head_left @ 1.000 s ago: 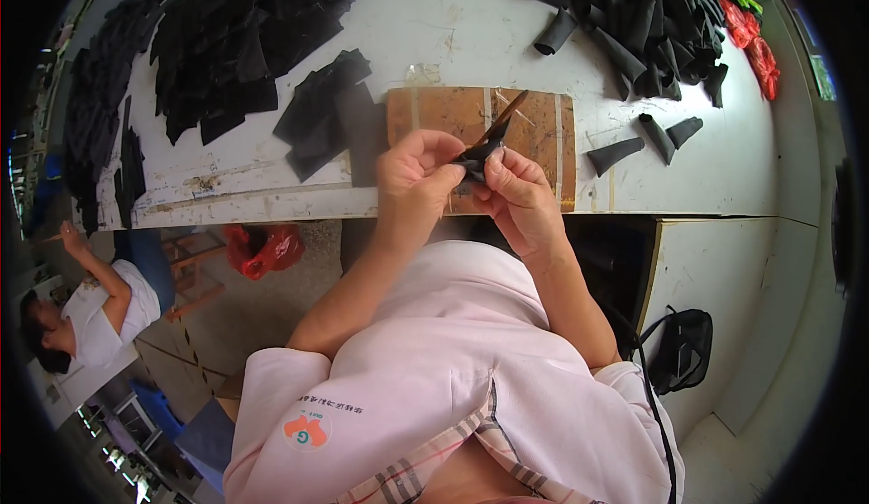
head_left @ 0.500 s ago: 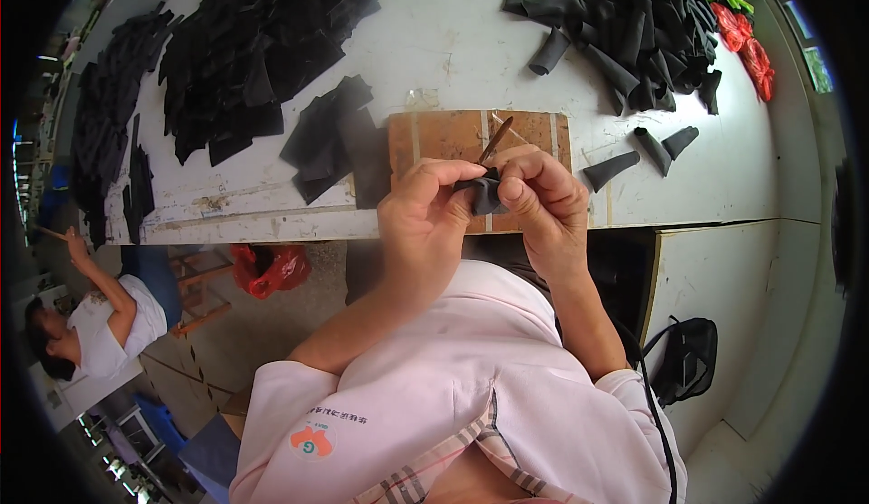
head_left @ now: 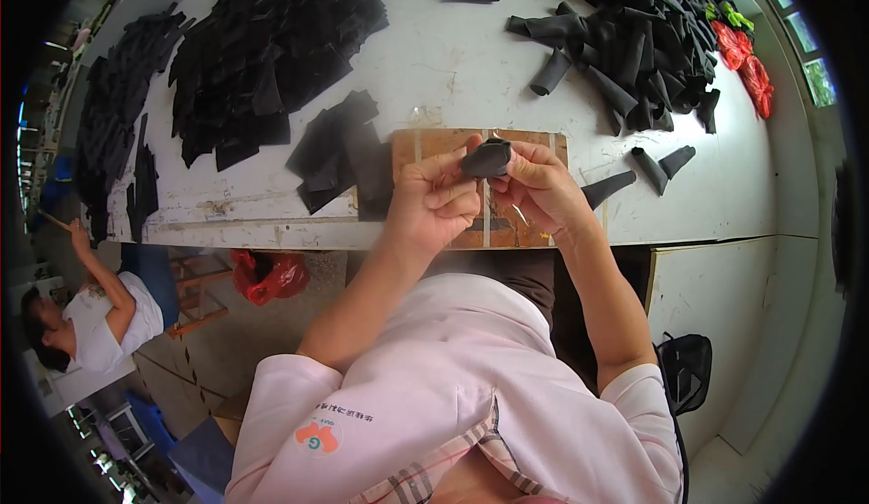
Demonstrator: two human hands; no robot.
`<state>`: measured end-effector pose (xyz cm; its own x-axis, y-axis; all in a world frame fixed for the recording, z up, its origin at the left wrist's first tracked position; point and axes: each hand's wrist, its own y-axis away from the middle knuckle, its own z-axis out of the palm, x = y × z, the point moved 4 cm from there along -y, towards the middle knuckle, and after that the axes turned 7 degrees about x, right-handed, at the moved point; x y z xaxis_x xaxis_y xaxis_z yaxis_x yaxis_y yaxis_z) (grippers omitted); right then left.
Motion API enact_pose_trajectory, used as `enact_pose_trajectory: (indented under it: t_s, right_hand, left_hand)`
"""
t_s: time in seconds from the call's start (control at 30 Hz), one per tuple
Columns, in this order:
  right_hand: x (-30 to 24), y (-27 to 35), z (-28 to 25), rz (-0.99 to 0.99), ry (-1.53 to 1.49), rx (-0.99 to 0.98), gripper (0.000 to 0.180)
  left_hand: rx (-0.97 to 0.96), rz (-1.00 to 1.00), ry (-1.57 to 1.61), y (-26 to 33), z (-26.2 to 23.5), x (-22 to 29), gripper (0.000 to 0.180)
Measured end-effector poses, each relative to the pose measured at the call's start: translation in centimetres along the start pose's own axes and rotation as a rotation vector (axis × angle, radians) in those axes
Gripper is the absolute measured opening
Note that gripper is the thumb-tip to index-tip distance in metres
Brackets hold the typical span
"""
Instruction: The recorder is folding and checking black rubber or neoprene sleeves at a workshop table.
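Between my two hands, over a brown board (head_left: pixel 405 151) with strips of tape, is a small black fabric piece (head_left: pixel 487 158), curled like a short tube. My left hand (head_left: pixel 439 198) grips its left side with bent fingers. At its right edge, my right hand (head_left: pixel 549 183) pinches the cloth between thumb and fingers. Below the right palm shows the thin shiny end of a slim tool (head_left: pixel 520 215), whose kind I cannot make out. Flat black fabric pieces (head_left: pixel 335 156) lie left of the board, and a rolled black piece (head_left: pixel 609 187) lies just right of it.
A large pile of flat black pieces (head_left: pixel 262 70) covers the table's left. Rolled black pieces (head_left: pixel 634 52) are heaped at the far right, beside red plastic bags (head_left: pixel 753 79). Another red bag (head_left: pixel 270 273) is below the table edge. A person (head_left: pixel 113 314) works at the left.
The fabric has been turned up, showing its rounded side. The slim tool, which pointed up and away above my hands, now shows below my right hand. The view has shifted slightly.
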<state>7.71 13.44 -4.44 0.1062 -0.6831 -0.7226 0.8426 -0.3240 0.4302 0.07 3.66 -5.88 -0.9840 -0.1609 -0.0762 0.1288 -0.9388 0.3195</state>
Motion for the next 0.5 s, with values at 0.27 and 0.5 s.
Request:
enact_pose_trajectory:
  t_s: [0.27,0.5]
  right_hand:
    - [-3.6,-0.4,1.5,-0.258,0.260,-0.210,0.027]
    - [0.3,-2.4,-1.1,-0.181,0.084,-0.226,0.022]
  left_hand:
    - [-0.090,0.683,-1.109,2.5,7.0,-1.4,0.042]
    - [0.122,0.645,-1.030,1.7,2.6,-0.3,0.029]
